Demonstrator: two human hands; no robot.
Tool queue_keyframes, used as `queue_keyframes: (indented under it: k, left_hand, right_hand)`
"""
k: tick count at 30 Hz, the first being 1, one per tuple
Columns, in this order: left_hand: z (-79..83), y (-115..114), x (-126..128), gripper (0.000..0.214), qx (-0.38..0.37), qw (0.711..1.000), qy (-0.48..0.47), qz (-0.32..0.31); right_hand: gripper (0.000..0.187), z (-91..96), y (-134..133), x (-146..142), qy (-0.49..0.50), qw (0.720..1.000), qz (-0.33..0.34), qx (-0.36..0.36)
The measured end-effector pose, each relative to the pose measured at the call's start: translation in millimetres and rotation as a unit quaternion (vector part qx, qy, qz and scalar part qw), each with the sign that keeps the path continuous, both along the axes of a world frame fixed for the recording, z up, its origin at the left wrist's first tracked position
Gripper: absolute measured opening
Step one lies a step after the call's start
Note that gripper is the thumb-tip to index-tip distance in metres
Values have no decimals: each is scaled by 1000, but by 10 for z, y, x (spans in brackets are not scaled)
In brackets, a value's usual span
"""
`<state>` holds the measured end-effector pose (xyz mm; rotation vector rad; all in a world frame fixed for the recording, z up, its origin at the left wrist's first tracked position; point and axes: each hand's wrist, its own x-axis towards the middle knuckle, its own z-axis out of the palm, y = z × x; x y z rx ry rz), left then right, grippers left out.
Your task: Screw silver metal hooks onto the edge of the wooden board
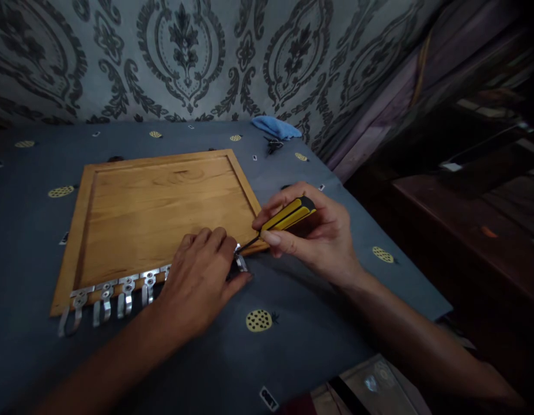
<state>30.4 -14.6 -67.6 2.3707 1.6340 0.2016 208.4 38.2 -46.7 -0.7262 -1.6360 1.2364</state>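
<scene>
Gripping a yellow-and-black screwdriver [287, 217], the person's right hand [322, 236] is holding its handle between thumb and bent fingers, the tool's long axis slanting from the handle's end at upper right down to the tip at lower left. That tip is reaching the upper part of the right-end metal hook [241, 263], which is lying below and to the left of the right fingertips; whether the blade is sitting in a screw is too small to make out. The left hand [201, 276] is the nearer one to this hook, its fingers bending over the hook rail [128, 282] and its thumb stretching out just below; the view is not showing whether they are pinching the metal or only pressing on it. The rail is running left to right along the near edge of a framed wooden panel [163, 213], which is lying flat on the blue-grey tablecloth [318, 340]. A small black-and-white printed tag [268, 399] is carrying lettering too blurred to read surely, and no brand is showing legibly on the screwdriver.
</scene>
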Motion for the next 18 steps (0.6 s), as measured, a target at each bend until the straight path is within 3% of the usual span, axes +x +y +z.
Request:
queue_keyframes:
  k: [3,8,14,18]
  left_hand:
    - [-14,-4,-5,28,9,1000,0,-3]
    - [-57,-13,-14,28,31,1000,-3,-5]
    - [-43,0,4,30,15,1000,0,2]
    - [-32,5,-3,30,21,1000,3,-1]
  right_hand:
    - [31,8,14,53,-20,999,39,-15]
    - [19,5,31,76,-14,998,63,-11]
    - [20,-2,22,7,-23,999,22,35]
    - [24,-66,10,-30,11,995,-48,84]
